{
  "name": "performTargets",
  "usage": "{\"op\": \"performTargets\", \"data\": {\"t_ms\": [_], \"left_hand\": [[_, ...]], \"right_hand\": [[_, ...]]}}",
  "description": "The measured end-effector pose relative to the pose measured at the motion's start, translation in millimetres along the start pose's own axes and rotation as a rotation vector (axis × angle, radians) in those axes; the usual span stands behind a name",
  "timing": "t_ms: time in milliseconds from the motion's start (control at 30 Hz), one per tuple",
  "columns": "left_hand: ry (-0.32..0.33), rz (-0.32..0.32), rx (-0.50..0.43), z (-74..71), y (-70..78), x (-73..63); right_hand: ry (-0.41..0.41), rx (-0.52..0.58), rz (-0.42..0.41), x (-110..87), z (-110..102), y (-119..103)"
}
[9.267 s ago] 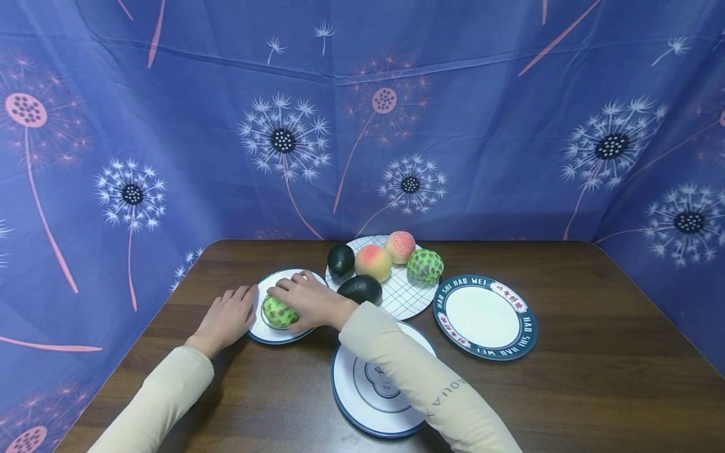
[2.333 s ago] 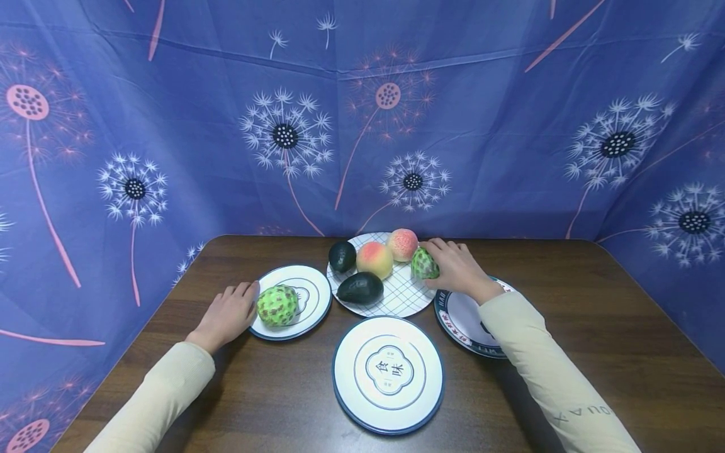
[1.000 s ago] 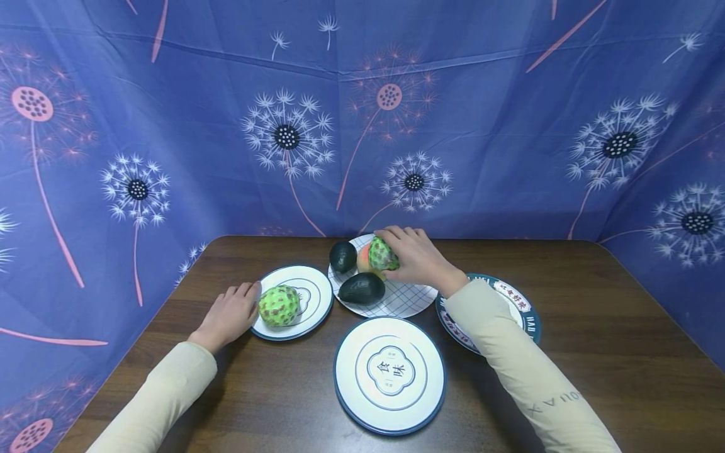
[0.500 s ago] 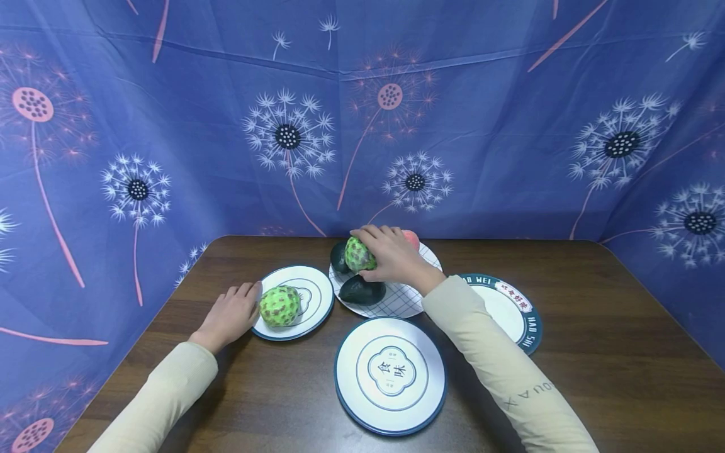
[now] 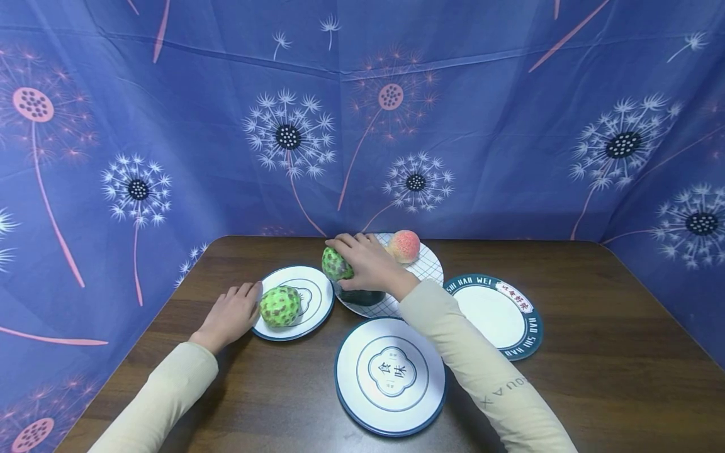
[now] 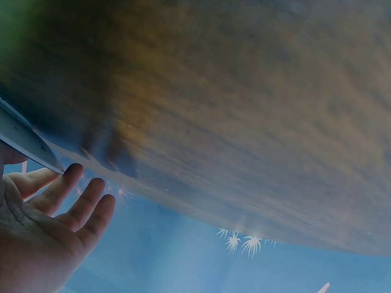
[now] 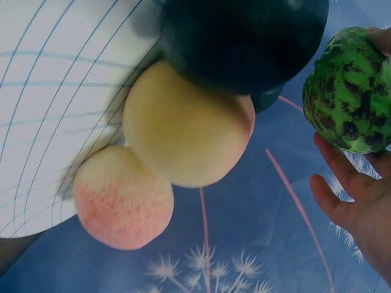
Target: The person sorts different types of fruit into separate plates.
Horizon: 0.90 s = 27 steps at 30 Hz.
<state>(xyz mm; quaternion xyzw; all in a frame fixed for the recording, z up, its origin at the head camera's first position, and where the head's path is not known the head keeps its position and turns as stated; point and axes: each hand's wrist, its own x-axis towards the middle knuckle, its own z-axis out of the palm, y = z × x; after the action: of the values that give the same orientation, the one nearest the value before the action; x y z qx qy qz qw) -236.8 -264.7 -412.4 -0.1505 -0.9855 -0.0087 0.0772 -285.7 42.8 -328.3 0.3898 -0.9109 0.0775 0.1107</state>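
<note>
Blue cloth [image 5: 481, 94] printed with dandelions is hanging behind a brown wooden surface [image 5: 612, 327]. Near its left side, a small white plate [image 5: 317, 314] with a blue rim is bearing a green fruit [image 5: 280, 306] with dark spots. The person's left hand [image 5: 229, 311] is resting at that plate's left edge, its fingers loosely spread and slightly apart at the rim. The right hand [image 5: 370, 264] is clamping a second green fruit [image 5: 337, 264] between thumb and fingers, holding it over the left edge of a gridded plate [image 5: 427, 270]. In the right wrist view, this fruit is showing apart from the peaches. A dark avocado [image 5: 362, 297], a yellowish peach [image 7: 183, 128] and a pink peach [image 5: 404, 246] are lying on the gridded plate; the hand is hiding the yellowish one from the head view. A larger white plate [image 5: 391, 409] is sitting closer to the person, and a green-rimmed plate [image 5: 489, 318] is lying to the right, partly hidden by the right sleeve [image 5: 453, 333].
</note>
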Motion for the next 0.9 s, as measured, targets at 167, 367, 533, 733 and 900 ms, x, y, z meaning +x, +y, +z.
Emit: {"op": "performTargets", "data": {"t_ms": [167,367,533,733,900], "left_hand": [[0.019,0.009,0.002,0.6,-0.3,0.0],[0.008,0.008,-0.004,1.1,-0.6,-0.2],[0.006,0.007,-0.005,2.1,-0.9,-0.5],[0.015,0.009,0.003,3.1,-1.3,0.3],[0.024,0.009,0.009,1.9,-0.8,0.3]], "right_hand": [[-0.009,-0.013,-0.026,6.0,6.4,-9.0],[-0.047,-0.023,-0.035,12.5,13.2,-19.2],[-0.070,-0.031,-0.036,16.9,19.7,-25.5],[-0.087,-0.047,-0.050,19.6,30.2,-30.1],[-0.105,-0.037,-0.052,21.4,37.8,-33.3]]}}
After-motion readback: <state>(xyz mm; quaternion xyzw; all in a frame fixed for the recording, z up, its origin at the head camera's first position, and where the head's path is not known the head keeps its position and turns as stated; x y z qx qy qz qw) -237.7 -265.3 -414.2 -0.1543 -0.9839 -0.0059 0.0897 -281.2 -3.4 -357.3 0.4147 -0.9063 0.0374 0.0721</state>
